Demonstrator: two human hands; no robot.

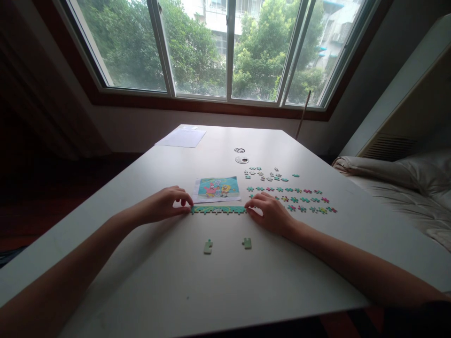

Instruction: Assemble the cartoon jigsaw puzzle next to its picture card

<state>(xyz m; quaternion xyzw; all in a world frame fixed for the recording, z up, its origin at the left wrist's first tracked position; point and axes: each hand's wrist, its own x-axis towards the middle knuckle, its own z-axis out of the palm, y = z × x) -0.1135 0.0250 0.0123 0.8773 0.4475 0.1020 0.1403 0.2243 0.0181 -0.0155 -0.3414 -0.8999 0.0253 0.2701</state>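
A row of joined green puzzle pieces point(218, 210) lies on the white table point(197, 281). My left hand point(165, 205) pinches its left end with curled fingers. My right hand point(269, 212) holds its right end, fingers bent. Just behind the strip lies a cartoon reference picture point(218, 187). Two loose green pieces point(208, 246) point(247, 242) lie nearer me, in front of the strip.
Several loose coloured pieces point(299, 199) are spread to the right, with more point(268, 174) behind. Two round discs point(241, 160) and a sheet of paper point(181, 138) lie farther back. A bed with a pillow point(405, 173) stands right of the table; a window is ahead.
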